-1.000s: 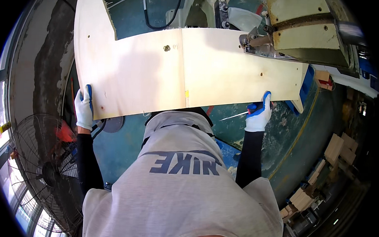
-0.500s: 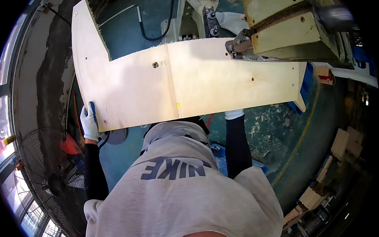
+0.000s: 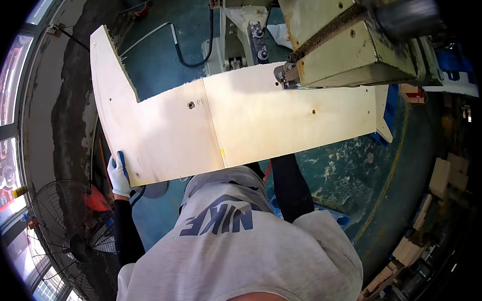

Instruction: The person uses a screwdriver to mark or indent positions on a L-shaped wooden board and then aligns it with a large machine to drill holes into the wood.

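A large pale plywood board (image 3: 263,122) lies in front of me, with a rough-cut notch along its far left edge. My left hand (image 3: 119,174), in a white and blue glove, is closed round the board's near left corner. My right forearm (image 3: 288,184), in a black sleeve, reaches under the near edge, and the board hides that hand. The board's far edge meets the roller-like metal head (image 3: 286,75) of a pale green machine (image 3: 345,56). A seam with a bit of yellow tape crosses the board's middle.
A black wire fan (image 3: 79,247) stands at my lower left, beside a red-orange object (image 3: 97,198). A black cable (image 3: 193,65) loops beyond the board. Wood blocks (image 3: 439,176) are stacked along the right. Blue material (image 3: 389,110) shows behind the board's right end.
The view has shifted, so board, machine and fan all sit lower in the picture. My right glove, visible below the board's near edge before, is now hidden under it. My left hand keeps its hold.
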Tool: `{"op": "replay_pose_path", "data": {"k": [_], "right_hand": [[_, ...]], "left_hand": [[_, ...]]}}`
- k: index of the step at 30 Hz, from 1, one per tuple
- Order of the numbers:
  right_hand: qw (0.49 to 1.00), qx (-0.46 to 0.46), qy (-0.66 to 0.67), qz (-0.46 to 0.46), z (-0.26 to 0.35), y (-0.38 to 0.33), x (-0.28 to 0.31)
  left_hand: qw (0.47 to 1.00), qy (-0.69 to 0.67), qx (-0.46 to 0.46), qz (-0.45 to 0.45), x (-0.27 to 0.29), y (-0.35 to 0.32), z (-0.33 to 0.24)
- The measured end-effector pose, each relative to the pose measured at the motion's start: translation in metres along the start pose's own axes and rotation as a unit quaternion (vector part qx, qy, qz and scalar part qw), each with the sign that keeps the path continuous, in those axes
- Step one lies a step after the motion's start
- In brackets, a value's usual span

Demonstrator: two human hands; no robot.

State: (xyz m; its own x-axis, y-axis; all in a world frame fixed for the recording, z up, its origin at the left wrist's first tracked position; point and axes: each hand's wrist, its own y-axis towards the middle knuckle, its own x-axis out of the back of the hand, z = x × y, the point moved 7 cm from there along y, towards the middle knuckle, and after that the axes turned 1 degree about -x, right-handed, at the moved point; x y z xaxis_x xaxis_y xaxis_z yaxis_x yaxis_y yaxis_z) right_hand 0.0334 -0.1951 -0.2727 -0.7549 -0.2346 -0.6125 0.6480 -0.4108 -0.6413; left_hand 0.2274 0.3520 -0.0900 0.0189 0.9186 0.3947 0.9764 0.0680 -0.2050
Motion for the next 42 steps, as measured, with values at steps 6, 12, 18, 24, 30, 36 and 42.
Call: {"op": "replay_pose_path", "data": {"k": [6,12,18,24,30,36,42], "right_hand": [[1.0,-0.008,-0.006,-0.007,-0.005,0.0,0.004],[1.0,-0.012,-0.009,-0.014,-0.005,-0.001,0.006],[1.0,-0.016,-0.011,-0.015,-0.005,-0.003,0.009],[1.0,-0.016,-0.012,-0.015,-0.005,-0.003,0.011],[1.0,-0.017,-0.015,-0.014,-0.005,-0.005,0.013],[0.999,-0.028,-0.017,-0.018,-0.019,-0.007,0.013],[0.999,-0.035,-0.017,-0.02,-0.026,-0.009,0.011]], "left_hand": [[1.0,0.021,-0.01,0.011,0.001,0.004,0.002],[0.998,0.054,-0.015,0.012,-0.001,0.002,-0.004],[0.999,0.04,-0.012,0.027,0.002,0.005,0.003],[0.999,0.032,-0.009,0.01,0.002,0.003,-0.001],[0.999,0.03,0.028,0.014,0.007,0.006,0.001],[0.999,0.012,0.031,0.013,0.002,0.001,-0.005],[1.0,0.004,0.003,0.022,0.002,0.002,-0.004]]}}
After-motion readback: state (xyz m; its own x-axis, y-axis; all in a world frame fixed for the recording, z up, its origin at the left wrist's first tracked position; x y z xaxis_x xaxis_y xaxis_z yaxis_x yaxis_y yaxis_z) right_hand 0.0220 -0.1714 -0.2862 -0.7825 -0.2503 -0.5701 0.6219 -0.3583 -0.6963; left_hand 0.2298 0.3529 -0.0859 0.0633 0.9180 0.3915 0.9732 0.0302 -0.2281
